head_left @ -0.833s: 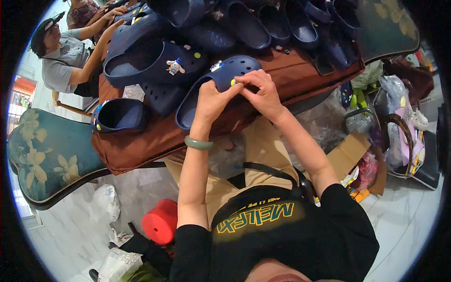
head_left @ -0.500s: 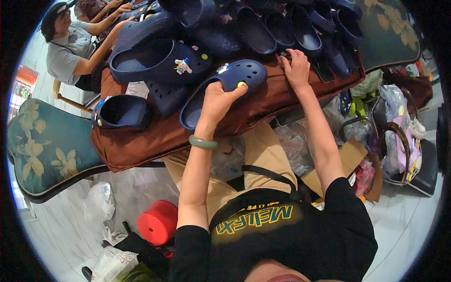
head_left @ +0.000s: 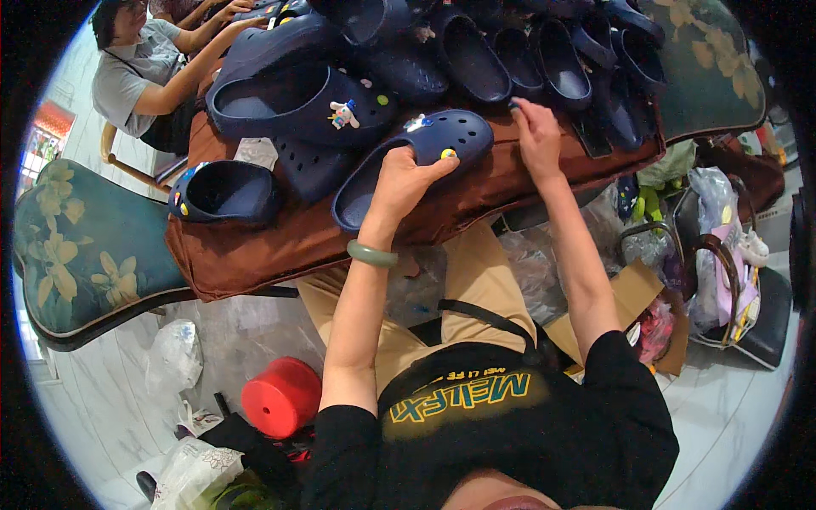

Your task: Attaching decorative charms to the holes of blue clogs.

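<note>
Navy moulded material, pierced with round holes, forms the clog [head_left: 469, 129] above the middle of the brown cloth-covered bench [head_left: 246, 259], its heel end near the front edge. The left hand [head_left: 399, 183] has its grip clamped on the clog, thumb against a round yellow charm [head_left: 448, 155]. With a white-and-blue figure charm [head_left: 418, 123] also on and several holes bare, it seems partly decorated. The right hand's [head_left: 539, 140] fingertips close around something small and dark; whether they pinch it, I cannot tell. Near the bench's left edge, a small navy clog [head_left: 246, 191] already carries coloured charms.
</note>
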Tool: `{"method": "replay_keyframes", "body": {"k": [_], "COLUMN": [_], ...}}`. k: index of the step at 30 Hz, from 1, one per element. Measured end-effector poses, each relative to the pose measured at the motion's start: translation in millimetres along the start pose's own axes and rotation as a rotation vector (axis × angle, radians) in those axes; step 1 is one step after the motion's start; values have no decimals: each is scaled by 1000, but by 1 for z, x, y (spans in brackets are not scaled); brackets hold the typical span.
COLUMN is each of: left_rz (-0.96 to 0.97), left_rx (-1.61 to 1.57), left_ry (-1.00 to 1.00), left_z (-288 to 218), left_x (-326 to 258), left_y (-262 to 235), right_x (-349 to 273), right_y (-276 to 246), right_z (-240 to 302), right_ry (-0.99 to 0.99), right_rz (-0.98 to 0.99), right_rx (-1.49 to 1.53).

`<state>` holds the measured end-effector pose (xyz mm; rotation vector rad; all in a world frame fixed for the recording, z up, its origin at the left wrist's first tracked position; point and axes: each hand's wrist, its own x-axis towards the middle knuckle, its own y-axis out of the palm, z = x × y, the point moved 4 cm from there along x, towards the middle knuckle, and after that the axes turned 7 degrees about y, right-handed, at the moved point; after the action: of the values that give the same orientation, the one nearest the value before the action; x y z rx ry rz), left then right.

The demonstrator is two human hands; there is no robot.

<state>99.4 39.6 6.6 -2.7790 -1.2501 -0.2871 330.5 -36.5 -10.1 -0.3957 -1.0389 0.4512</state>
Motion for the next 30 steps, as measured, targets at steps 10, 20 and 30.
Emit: {"method": "replay_keyframes", "body": {"k": [10, 20, 30], "left_rz": [-3, 15, 4], "left_rx": [6, 90, 136], "left_ry": [3, 18, 57], "left_z": [6, 12, 13], "left_x": [1, 2, 4], "left_y": [-1, -5, -5], "right_x": [-23, -8, -20], "right_y": [-10, -12, -14], "right_z": [78, 87, 93], "right_ry": [-308, -389, -475], "right_rz": [101, 381, 473], "right_rx": [160, 85, -82]}}
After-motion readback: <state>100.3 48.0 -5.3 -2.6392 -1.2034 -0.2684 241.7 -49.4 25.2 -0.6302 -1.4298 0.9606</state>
